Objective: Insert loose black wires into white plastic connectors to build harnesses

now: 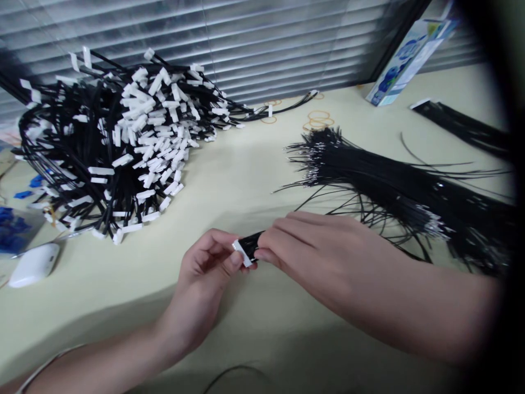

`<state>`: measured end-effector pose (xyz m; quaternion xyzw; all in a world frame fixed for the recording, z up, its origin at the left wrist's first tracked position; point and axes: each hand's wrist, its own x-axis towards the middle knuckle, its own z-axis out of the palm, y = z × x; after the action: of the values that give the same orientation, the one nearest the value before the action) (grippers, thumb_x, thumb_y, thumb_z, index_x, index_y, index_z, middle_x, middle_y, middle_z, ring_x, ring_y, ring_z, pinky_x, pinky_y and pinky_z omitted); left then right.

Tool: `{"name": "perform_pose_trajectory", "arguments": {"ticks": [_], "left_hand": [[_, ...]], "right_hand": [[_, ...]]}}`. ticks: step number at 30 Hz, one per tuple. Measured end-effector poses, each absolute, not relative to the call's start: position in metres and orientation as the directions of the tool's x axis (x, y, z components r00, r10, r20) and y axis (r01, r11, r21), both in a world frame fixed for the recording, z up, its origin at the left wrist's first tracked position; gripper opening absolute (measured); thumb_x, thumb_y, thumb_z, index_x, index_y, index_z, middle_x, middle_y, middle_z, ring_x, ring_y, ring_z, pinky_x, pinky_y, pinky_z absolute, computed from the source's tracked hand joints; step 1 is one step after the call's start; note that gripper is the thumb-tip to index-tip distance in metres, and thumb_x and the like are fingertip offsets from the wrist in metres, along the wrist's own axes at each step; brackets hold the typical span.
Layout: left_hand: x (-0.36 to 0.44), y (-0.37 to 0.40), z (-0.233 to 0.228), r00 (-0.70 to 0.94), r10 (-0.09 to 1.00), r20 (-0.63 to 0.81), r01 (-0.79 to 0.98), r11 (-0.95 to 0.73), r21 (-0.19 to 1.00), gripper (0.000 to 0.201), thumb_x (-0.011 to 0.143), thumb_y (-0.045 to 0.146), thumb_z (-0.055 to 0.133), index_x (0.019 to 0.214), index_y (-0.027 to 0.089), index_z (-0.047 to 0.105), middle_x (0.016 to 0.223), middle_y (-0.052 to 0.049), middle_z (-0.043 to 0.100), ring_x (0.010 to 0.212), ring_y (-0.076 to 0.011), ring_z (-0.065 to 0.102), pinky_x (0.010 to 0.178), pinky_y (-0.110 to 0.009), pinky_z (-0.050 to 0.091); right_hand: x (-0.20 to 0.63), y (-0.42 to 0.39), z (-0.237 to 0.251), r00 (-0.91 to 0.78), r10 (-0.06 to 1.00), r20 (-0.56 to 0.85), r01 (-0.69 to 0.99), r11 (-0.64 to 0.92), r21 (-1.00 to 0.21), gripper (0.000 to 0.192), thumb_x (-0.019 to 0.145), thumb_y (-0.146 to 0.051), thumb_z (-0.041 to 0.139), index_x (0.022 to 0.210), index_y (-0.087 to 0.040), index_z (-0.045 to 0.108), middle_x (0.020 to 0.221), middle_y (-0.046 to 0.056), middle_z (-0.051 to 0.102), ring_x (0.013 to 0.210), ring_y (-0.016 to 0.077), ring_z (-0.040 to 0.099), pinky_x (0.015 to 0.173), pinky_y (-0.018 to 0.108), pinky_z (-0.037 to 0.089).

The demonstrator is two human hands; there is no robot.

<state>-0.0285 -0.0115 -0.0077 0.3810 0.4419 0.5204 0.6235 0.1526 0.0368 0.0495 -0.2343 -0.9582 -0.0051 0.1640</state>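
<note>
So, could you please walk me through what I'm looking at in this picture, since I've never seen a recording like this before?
There is no machine here: a person works with two bare hands, and the single picture comes from a camera worn on their head, looking forward and down.

The left hand and the right hand meet over a pale table. Between their fingertips they pinch a small white connector with short black wires running into it.

To the left lies a big heap of black cables with white connectors. To the right lies a bundle of bare-ended black wires. Near the left edge sits a white mouse-like object, and some rubber bands lie further back. A blue and white box leans at the far right, in front of window blinds.
</note>
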Motion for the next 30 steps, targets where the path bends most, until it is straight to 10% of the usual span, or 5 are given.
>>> {"name": "perform_pose_trajectory", "arguments": {"ticks": [30], "left_hand": [[-0.0262,-0.0111,-0.0039,0.064,0.983,-0.17,-0.306,0.181,0.935,0.003,0.082,0.017,0.065,0.085,0.019,0.063,0.073,0.002,0.063,0.069,-0.0082,0.054,0.065,-0.017,0.042]], "right_hand": [[0.1466,0.0334,0.0394,-0.798,0.478,0.366,0.523,0.852,0.028,0.014,0.082,-0.008,0.051,0.072,-0.017,0.048,0.062,0.0,0.054,0.055,0.0146,0.05,0.051,0.027,0.03]]}}
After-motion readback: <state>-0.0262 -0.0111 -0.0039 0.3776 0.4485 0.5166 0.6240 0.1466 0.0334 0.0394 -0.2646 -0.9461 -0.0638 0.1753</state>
